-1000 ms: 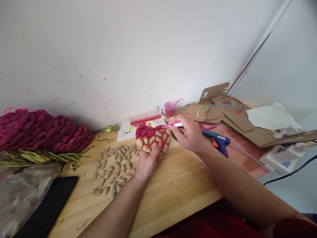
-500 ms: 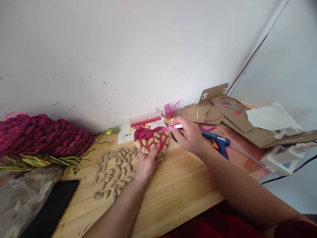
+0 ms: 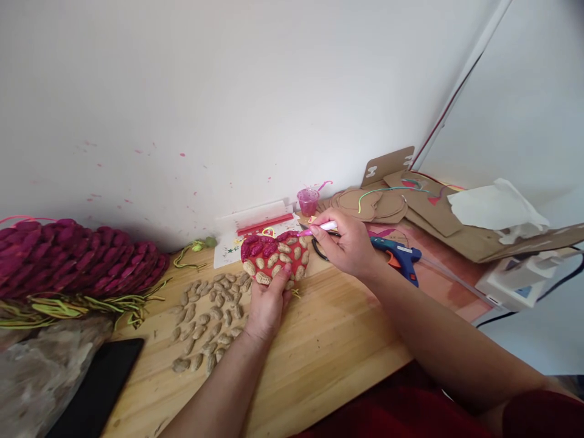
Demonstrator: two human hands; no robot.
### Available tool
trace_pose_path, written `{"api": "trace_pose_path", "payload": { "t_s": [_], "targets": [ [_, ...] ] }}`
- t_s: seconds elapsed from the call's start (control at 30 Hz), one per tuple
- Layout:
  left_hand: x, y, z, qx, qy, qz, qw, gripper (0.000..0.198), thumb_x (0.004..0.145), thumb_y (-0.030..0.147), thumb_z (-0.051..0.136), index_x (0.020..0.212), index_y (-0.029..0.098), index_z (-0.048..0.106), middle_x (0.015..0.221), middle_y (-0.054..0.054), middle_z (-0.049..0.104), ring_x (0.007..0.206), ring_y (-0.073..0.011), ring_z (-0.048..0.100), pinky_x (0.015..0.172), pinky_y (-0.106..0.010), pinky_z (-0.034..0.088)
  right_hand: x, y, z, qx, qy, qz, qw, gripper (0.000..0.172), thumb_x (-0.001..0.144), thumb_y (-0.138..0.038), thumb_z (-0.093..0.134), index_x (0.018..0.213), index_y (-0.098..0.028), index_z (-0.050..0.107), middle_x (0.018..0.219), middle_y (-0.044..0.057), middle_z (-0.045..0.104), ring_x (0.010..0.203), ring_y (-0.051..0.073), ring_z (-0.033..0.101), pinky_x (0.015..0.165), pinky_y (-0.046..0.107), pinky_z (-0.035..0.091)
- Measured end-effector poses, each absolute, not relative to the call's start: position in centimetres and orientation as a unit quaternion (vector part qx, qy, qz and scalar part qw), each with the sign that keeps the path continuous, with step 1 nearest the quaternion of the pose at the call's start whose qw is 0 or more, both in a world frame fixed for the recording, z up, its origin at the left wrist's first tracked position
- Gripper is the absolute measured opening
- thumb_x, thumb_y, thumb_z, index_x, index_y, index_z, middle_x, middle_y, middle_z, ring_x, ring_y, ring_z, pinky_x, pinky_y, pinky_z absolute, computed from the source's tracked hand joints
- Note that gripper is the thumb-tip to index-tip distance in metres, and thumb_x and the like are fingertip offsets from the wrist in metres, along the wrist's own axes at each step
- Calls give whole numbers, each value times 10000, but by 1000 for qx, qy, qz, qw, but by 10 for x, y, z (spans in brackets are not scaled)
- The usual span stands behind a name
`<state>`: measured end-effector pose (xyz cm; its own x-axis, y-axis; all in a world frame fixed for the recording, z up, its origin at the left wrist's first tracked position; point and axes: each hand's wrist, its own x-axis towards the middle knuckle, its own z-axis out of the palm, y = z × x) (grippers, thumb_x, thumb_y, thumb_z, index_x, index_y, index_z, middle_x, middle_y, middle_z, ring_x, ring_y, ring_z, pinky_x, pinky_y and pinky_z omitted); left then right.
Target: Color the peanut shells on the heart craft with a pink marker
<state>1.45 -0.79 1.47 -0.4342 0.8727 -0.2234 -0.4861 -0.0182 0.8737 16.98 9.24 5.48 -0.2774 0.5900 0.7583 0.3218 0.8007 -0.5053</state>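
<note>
**A:** What lies closest?

**B:** A flat black slab on the near left corner of the pale wooden tabletop, beside a crumpled grey bag.

**A:** And the hands?

**B:** The left hand reaches over a scatter of loose tan peanut shells. It grips a red heart-shaped piece studded with peanut shells by its lower point, with the thumb pressed on the front and the fingers curled behind. The heart is raised above the middle of the tabletop, its face tilted towards the camera. The shells along its upper left are coloured magenta.

**A:** The other hand?

**B:** The right hand, just right of the heart, pinches a slim white tool with a pink tip between thumb and fingers. The tip meets the heart's upper right edge. I cannot tell whether it is a brush or a pen.

**A:** Beyond them?

**B:** A blue and orange glue gun lies just past the right wrist. Further back, by the white wall, stands a small pink plastic cup, with brown cardboard cut-outs to its right. At far left there is a big magenta woven bundle with green strands beneath it.
</note>
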Motion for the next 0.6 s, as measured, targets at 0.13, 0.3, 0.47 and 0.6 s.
{"api": "trace_pose_path", "payload": {
  "t_s": [0.13,0.3,0.47,0.6],
  "targets": [
    [15,-8,15,206,482,696,491,500,552,386,1001,876,185,678,847,-37,762,744,-165,706,584,-214,526,170,92,56,-276,-787,132,537,46,978,-248,644,936,-230,638,879,43,729,818,202,683,749,345,505],
    [15,-9,14,192,496,692,489,523,573,382,995,967,196,705,899,-23,774,657,-117,659,518,-182,466,170,92,56,-293,-781,118,538,62,982,-255,638,926,-227,638,867,43,727,807,201,678,741,343,500],
    [16,-10,17,191,507,689,481,515,558,385,998,945,195,717,859,-28,766,733,-160,701,560,-206,508,169,93,55,-279,-781,133,543,82,996,-295,640,941,-235,640,899,44,752,830,204,690,762,347,507],
    [16,-10,18,196,507,684,487,565,571,384,997,1038,205,734,953,-41,791,833,-181,736,640,-225,552,169,94,56,-290,-770,140,551,100,1006,-302,633,935,-231,641,871,41,740,805,196,677,750,339,498]
  ]
}}
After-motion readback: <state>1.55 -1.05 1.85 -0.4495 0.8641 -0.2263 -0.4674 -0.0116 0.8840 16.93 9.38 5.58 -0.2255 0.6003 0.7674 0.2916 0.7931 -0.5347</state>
